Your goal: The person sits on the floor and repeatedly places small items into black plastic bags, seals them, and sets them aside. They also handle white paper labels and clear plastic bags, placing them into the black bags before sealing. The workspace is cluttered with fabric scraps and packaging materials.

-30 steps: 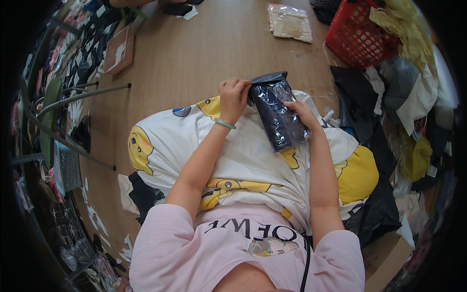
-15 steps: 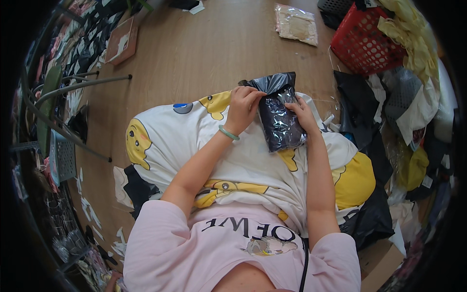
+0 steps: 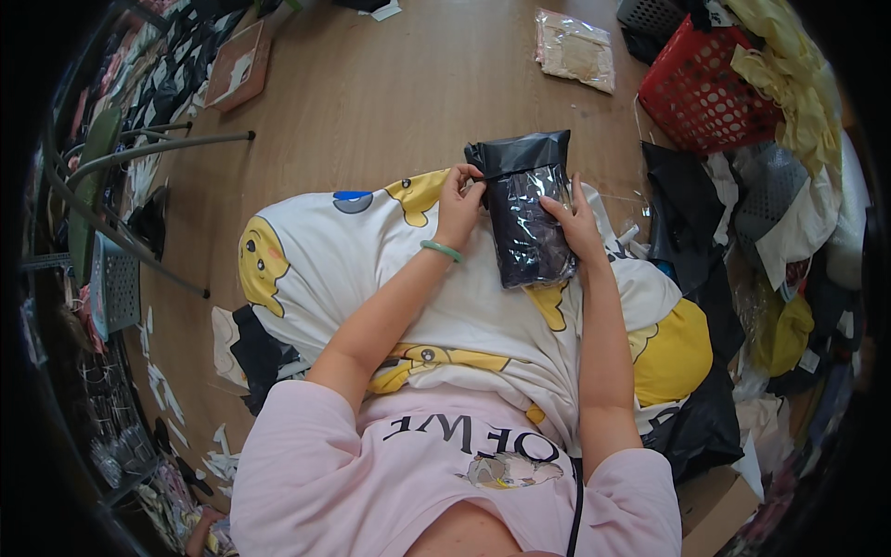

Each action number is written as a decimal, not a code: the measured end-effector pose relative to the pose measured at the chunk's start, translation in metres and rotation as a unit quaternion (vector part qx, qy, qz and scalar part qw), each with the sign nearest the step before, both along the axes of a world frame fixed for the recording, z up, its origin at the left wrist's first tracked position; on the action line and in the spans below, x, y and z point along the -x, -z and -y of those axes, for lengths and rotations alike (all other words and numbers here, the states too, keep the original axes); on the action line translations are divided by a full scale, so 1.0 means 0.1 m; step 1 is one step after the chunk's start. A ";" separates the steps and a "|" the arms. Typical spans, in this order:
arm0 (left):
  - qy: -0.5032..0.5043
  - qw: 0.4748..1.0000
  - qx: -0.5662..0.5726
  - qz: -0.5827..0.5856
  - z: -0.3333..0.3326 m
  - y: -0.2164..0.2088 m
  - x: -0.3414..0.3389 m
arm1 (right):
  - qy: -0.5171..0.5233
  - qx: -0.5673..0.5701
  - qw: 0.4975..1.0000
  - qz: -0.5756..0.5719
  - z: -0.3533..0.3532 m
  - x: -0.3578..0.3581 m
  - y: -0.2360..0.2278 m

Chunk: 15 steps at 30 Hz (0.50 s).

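A dark package (image 3: 531, 227) in shiny clear plastic rests tilted on my lap. Across its top end lies a matte black plastic flap (image 3: 524, 153), folded down over the front. My left hand (image 3: 458, 209), with a green bangle on its wrist, has thumb and forefinger bent together at the package's upper left edge. On the other side, my right hand (image 3: 580, 223) grips the right edge, thumb on the front and fingers partly hidden behind. Under the package spreads white cloth (image 3: 390, 269) with yellow cartoon figures, covering my legs.
A flat clear packet (image 3: 575, 51) of beige cloth lies on the wooden floor (image 3: 371, 84) ahead. A red basket (image 3: 710, 84) with yellow cloth stands at the far right, above heaped bags and garments. A metal-legged chair (image 3: 158, 158) and a pink tray (image 3: 238, 67) are at the left.
The black flap now lies flatter over the package's top. My left hand has slid from the flap's middle to the upper left edge; my right hand keeps its hold.
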<state>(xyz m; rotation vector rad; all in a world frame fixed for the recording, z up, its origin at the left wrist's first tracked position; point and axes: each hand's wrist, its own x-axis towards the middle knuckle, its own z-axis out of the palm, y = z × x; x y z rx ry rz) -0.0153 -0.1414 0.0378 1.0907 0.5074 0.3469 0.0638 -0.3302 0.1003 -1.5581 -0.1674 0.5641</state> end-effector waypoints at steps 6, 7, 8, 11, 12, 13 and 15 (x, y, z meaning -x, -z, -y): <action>0.022 0.999 -0.004 0.041 0.14 -0.10 0.02 | -0.003 0.010 0.999 -0.048 0.04 -0.09 0.10; 0.020 0.999 -0.019 0.041 0.14 -0.10 0.02 | 0.008 0.010 0.999 -0.051 0.03 -0.09 0.12; 0.018 0.998 -0.035 0.040 0.15 -0.10 0.02 | 0.020 0.010 0.998 -0.054 0.03 -0.10 0.15; 0.020 0.991 -0.127 0.026 0.16 -0.26 0.04 | 0.038 -0.019 0.996 -0.084 0.07 -0.11 0.23; 0.018 0.986 -0.167 0.018 0.14 -0.32 0.08 | 0.035 -0.018 0.995 -0.093 0.05 -0.10 0.19; 0.014 0.977 -0.214 -0.001 0.11 -0.31 0.08 | 0.032 -0.017 0.994 -0.103 0.05 -0.08 0.14; 0.008 0.951 -0.308 -0.038 0.06 -0.29 0.06 | 0.044 -0.001 0.994 -0.104 0.02 -0.03 0.10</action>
